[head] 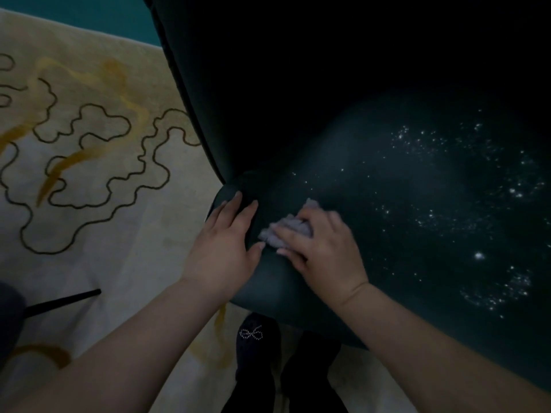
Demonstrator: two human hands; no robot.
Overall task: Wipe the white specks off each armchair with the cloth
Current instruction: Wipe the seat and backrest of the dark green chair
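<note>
On the dark armchair, front left corner of its seat: our right hand, fingers curled over a bunched pale cloth; just beside it our left hand, fingers straight, slightly spread, flat on the seat edge. White specks scattered across the seat, right of the cloth.

cloth mostly under right hand, armchair cropped
</note>
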